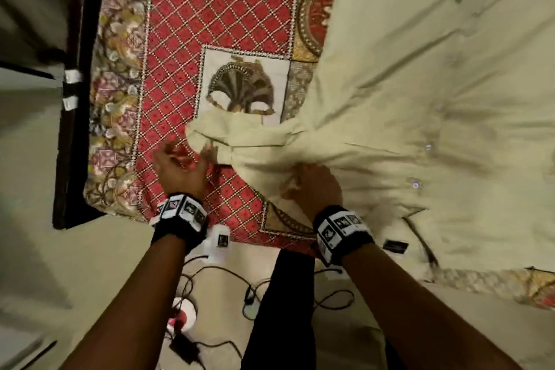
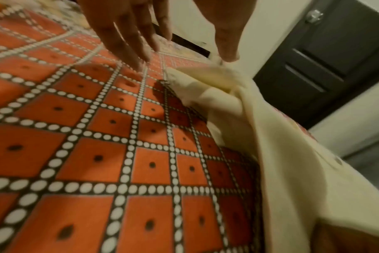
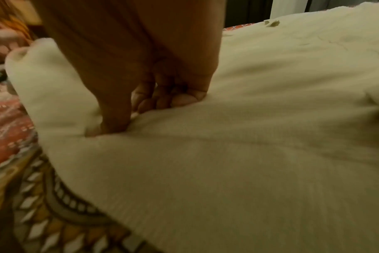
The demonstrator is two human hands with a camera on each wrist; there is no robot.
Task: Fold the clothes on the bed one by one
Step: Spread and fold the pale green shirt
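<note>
A big pale green shirt (image 1: 420,114) lies spread on the bed, over a red patterned bedcover (image 1: 216,9). The shirt takes up the right side of the bed. A row of small buttons (image 1: 427,146) runs down its front. One sleeve (image 1: 237,135) sticks out to the left, across the bedcover. The sleeve's long side runs left to right, and its end is bunched up.

The right hand (image 1: 318,186) is on the shirt where the sleeve joins the body. In the right wrist view its fingers (image 3: 145,101) are curled and dig into the cloth, so it grips a bunch of the shirt. The cloth makes pulled lines that point toward this hand.

The left hand (image 1: 180,168) is just left of the sleeve end. In the left wrist view its fingers (image 2: 128,42) are straight and spread, with the thumb (image 2: 227,37) apart from them. It holds nothing. The sleeve end (image 2: 206,75) lies just below the thumb tip, to the right of the fingers. The frames do not show if they touch.

The left hand is the nearer one to the sleeve end. It probably needs to close on that end and bring the sleeve to the right, over the shirt body. The fold looks only just begun.

There are no boxes or baskets here. On the floor by the bed lie some dark cables (image 1: 210,279).
</note>
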